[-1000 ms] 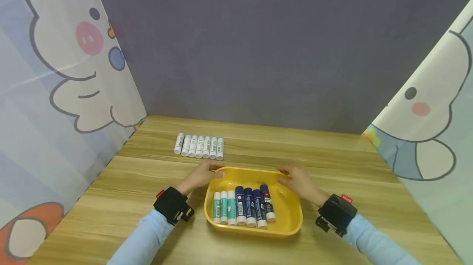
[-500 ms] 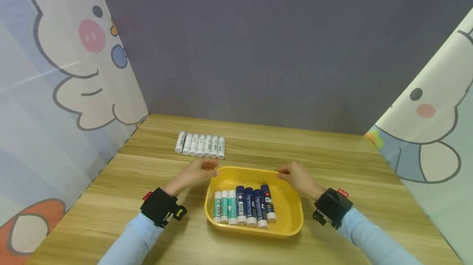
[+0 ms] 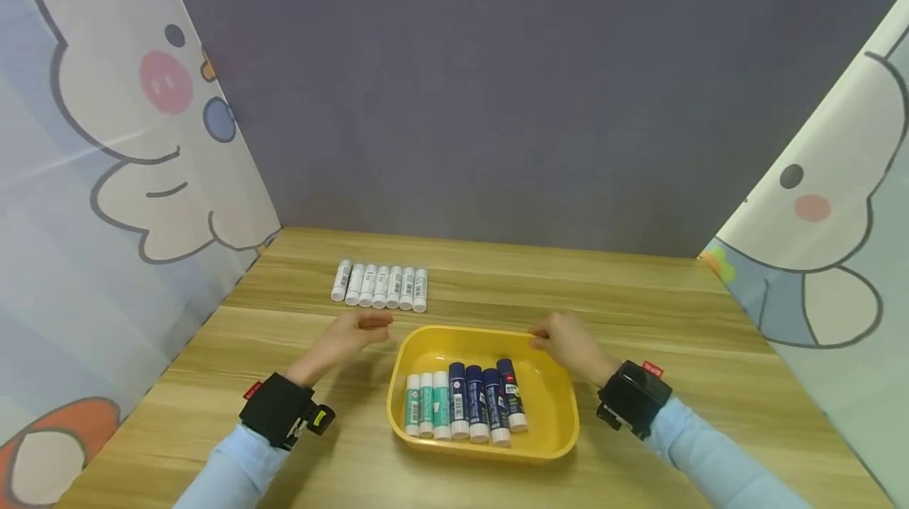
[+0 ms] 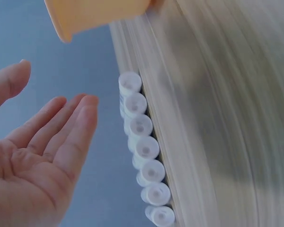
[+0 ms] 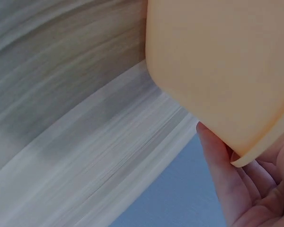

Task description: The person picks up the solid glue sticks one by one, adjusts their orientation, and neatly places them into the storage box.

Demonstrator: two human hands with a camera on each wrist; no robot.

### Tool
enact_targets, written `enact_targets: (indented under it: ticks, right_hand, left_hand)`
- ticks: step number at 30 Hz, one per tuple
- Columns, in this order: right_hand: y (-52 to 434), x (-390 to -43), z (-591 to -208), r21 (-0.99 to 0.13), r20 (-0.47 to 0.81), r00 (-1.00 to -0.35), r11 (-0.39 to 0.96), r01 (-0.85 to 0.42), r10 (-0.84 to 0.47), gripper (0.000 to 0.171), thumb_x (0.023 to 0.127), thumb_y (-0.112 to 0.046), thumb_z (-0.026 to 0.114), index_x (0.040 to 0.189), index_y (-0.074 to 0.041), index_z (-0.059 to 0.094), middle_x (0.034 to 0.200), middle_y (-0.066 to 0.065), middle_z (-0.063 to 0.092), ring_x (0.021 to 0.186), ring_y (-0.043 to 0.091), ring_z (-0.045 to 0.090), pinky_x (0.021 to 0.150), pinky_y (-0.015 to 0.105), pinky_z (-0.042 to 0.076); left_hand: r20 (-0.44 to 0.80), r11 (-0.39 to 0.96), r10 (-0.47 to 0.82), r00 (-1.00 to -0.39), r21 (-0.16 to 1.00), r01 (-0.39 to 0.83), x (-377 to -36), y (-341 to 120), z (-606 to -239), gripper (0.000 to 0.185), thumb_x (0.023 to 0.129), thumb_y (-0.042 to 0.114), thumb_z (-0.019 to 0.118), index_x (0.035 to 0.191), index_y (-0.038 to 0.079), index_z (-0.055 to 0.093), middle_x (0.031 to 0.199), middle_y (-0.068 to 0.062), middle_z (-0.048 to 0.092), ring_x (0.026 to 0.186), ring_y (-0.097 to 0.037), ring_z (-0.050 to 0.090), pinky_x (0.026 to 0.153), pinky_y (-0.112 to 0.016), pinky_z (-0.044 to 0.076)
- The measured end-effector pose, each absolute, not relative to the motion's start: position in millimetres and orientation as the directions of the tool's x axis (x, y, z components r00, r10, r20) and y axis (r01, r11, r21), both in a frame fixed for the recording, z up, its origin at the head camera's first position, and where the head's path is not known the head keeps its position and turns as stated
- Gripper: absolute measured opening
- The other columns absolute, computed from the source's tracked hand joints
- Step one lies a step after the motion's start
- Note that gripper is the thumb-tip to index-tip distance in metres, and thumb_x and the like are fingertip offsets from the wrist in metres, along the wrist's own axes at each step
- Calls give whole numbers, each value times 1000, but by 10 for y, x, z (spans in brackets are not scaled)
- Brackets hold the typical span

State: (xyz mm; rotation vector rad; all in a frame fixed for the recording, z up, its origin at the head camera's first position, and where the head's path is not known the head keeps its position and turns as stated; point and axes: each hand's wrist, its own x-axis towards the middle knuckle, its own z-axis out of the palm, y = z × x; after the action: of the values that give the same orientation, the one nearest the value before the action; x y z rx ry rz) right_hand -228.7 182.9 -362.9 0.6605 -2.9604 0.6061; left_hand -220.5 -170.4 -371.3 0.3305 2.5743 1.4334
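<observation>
A yellow plastic tray (image 3: 557, 414) sits on the table with glue sticks lying side by side in it. Three have green labels, such as this green glue stick (image 3: 441, 406); several are navy, like this blue glue stick (image 3: 476, 405). My right hand (image 3: 571, 347) grips the tray's far rim near its right corner; the right wrist view shows its fingers around the tray's lip (image 5: 258, 153). Off the tray's left side, my left hand (image 3: 348, 339) is held in the air with nothing in it, thumb apart from its extended fingers (image 4: 78, 127).
Behind my left hand, several white glue sticks (image 3: 381, 286) lie in a neat row on the wooden table (image 3: 625, 304). A grey panel (image 3: 469, 99) rises at the table's back edge. Cartoon-printed curtains (image 3: 135, 201) flank both sides.
My left hand has let go of the tray's far left corner and drawn away to the left. The right hand stays at the rim, and the tray and its glue sticks keep their places.
</observation>
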Motion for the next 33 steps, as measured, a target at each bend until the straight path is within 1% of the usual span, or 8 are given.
enact_targets:
  ticks: [3, 7, 10, 18, 24, 27, 30, 33]
  right_hand:
    - [1832, -2285, -3634, -363, 138, -907, 832, -420, -398, 8, 78, -6, 69, 85, -4, 73, 77, 4, 69, 63, 9, 56, 59, 26, 49]
    - [1812, -2297, -3637, -352, 144, -904, 832, -428, -403, 6, 78, -7, 69, 83, -5, 73, 74, 3, 68, 61, 8, 52, 57, 25, 46]
    - [1810, -2298, -3634, -354, 135, -905, 833, -425, -404, 6, 78, -7, 69, 82, -4, 73, 73, 3, 68, 60, 9, 51, 56, 25, 46]
    - [1827, -2289, -3619, -351, 127, -913, 843, -408, -388, 9, 78, -7, 69, 85, -3, 73, 79, 8, 70, 69, 16, 62, 64, 32, 52]
    - [1819, -2301, -3641, -352, 122, -919, 849, -394, -376, 9, 78, -7, 70, 85, -3, 73, 79, 7, 70, 69, 17, 62, 64, 32, 52]
    - [1817, -2300, -3646, -361, 113, -924, 851, -381, -366, 10, 78, -7, 70, 86, -4, 73, 81, 8, 70, 70, 17, 63, 65, 31, 53]
    - [1806, -2291, -3643, -375, 107, -930, 852, -366, -352, 10, 78, -7, 70, 87, -4, 73, 81, 7, 70, 70, 17, 62, 65, 31, 53]
    - [1794, -2283, -3648, -385, 106, -932, 850, -359, -346, 9, 77, -6, 70, 86, -4, 72, 80, 7, 70, 69, 16, 62, 65, 31, 53]
  left_hand:
    - [-35, 523, 275, -961, 844, 119, -2250, -1781, -3723, 40, 90, 16, 55, 123, -7, 52, 123, -24, 55, 113, -36, 53, 91, -44, 45]
    - [-31, 535, 259, -965, 837, 116, -2323, -1903, -3707, 40, 92, 15, 53, 124, -7, 50, 123, -25, 54, 113, -36, 52, 91, -44, 45]
    - [-26, 551, 224, -974, 828, 104, -2393, -1970, -3698, 39, 92, 15, 52, 124, -7, 50, 121, -24, 55, 111, -35, 53, 90, -42, 46]
    - [-29, 619, 105, -994, 784, 42, -2630, -2132, -3579, 40, 93, 18, 51, 126, -5, 50, 124, -24, 54, 111, -36, 52, 87, -42, 45]
    - [64, 661, 72, -995, 745, 96, -2859, -2249, -3537, 46, 91, 10, 50, 129, -13, 40, 122, -32, 52, 111, -42, 52, 87, -44, 46]
    - [95, 712, 41, -995, 695, 96, -2976, -2311, -3548, 46, 90, 7, 50, 128, -16, 39, 119, -34, 52, 109, -44, 52, 88, -47, 45]
    - [87, 762, -13, -996, 645, 47, -3093, -2371, -3581, 46, 88, 7, 51, 127, -14, 42, 118, -33, 54, 108, -44, 53, 90, -48, 43]
    - [50, 803, -57, -997, 596, -16, -3182, -2401, -3619, 46, 88, 11, 50, 126, -13, 44, 119, -32, 53, 108, -44, 52, 90, -49, 42]
